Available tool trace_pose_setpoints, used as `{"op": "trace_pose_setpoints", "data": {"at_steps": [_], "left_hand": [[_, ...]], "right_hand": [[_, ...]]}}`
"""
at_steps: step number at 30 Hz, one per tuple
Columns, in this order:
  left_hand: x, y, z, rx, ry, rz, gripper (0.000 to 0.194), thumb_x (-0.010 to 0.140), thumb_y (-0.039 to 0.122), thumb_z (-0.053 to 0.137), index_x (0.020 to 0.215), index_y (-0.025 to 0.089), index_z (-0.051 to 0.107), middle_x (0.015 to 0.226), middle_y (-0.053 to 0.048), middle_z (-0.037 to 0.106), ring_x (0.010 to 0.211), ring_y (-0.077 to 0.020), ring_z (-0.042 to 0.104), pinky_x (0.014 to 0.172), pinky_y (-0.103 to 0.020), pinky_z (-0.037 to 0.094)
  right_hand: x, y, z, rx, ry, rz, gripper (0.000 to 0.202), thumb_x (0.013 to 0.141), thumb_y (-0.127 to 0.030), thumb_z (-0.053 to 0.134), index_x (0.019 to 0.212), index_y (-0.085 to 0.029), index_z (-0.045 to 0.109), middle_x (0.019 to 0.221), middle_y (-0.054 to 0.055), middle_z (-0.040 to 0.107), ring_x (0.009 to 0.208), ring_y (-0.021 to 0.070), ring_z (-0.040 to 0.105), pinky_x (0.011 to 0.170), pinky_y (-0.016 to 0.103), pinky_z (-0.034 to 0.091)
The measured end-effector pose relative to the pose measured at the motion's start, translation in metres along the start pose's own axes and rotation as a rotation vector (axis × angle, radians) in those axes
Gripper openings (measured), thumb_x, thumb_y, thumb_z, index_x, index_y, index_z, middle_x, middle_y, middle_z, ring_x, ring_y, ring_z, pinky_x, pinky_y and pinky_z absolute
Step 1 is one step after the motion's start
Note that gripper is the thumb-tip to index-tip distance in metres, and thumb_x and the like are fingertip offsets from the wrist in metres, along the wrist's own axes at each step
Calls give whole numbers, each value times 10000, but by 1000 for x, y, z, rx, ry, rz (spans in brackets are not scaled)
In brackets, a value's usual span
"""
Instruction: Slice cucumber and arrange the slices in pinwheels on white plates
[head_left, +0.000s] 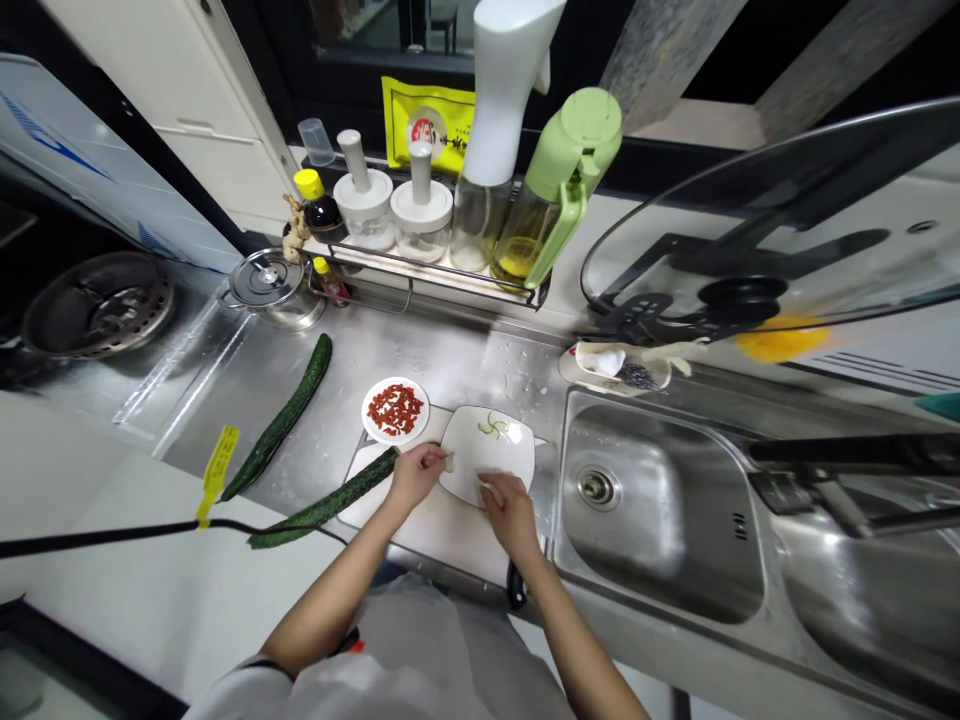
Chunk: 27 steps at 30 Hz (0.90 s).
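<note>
My left hand (418, 474) is closed in a pinch at the left rim of a white square plate (491, 468), holding a small pale slice (449, 462) that looks like cucumber. Over the plate's near side, the fingertips of my right hand (511, 512) are pressed together; what they hold, if anything, is too small to make out. Several thin curved cucumber slices (493, 427) form a small fan near the plate's far edge. The plate rests on a pale cutting board (457, 535). One cucumber (337, 503) lies with its end beside my left hand.
A round dish of red dried berries (396, 410) stands behind my left hand. Another cucumber (289, 415) lies further left. A black knife handle (516, 585) sticks out at the board's near edge. The sink (652, 500) is to the right; a bottle rack (442, 270) runs behind.
</note>
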<state>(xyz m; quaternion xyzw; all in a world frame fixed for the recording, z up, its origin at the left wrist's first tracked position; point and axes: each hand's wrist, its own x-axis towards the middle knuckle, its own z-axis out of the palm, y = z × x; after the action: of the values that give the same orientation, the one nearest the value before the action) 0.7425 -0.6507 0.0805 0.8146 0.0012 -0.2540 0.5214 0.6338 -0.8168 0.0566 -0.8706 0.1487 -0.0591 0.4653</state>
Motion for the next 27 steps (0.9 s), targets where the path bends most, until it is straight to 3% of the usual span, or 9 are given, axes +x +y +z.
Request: {"op": "trace_pose_setpoints", "data": {"at_steps": [3,7,13,16,19,23,27], "left_hand": [[-3,7,8,-171,-151,-78,211,693,319,638,819,154,677,685,-11,648,621,-115,566,603,-216,411],[-7,14,16,-292,-272,-115,192,679,278,651,823,155,682,714,-22,670,641,-120,582,613,-226,421],[-10,18,23,-283,-323,-208,233,694,339,665,836,155,688,677,-6,638,576,-87,500,523,-197,341],[-9,15,29,-313,-340,-380,347,716,476,641,772,134,661,597,14,565,500,-57,420,472,-183,263],[-5,11,35,-451,-445,-614,430,722,548,626,795,124,630,603,13,558,464,-41,407,449,-172,225],[2,11,40,-657,-535,-774,295,734,401,678,813,123,619,658,-8,602,498,-43,482,443,-152,260],[7,16,40,-641,-542,-734,203,714,276,708,832,121,652,640,-6,600,532,-61,527,430,-154,290]], "right_hand": [[9,-6,3,197,-32,197,274,801,-367,547,985,-220,686,998,81,693,888,226,606,692,346,478],[15,-12,2,464,-71,342,320,741,-453,617,927,-205,695,924,63,710,857,206,626,778,346,471],[14,-17,-10,462,-67,335,283,721,-477,622,760,-201,672,746,27,683,720,175,598,697,308,460],[13,-20,-18,359,-77,313,289,739,-481,603,768,-204,680,740,22,675,670,161,572,595,271,422],[13,-25,-25,285,-87,263,270,751,-467,596,777,-215,691,766,29,682,662,160,564,564,264,400],[14,-28,-32,266,-98,232,248,745,-446,609,785,-220,703,785,32,689,673,158,566,577,265,397],[14,-23,-37,300,-152,276,270,755,-456,600,786,-207,701,744,18,677,629,143,541,560,255,377]]}}
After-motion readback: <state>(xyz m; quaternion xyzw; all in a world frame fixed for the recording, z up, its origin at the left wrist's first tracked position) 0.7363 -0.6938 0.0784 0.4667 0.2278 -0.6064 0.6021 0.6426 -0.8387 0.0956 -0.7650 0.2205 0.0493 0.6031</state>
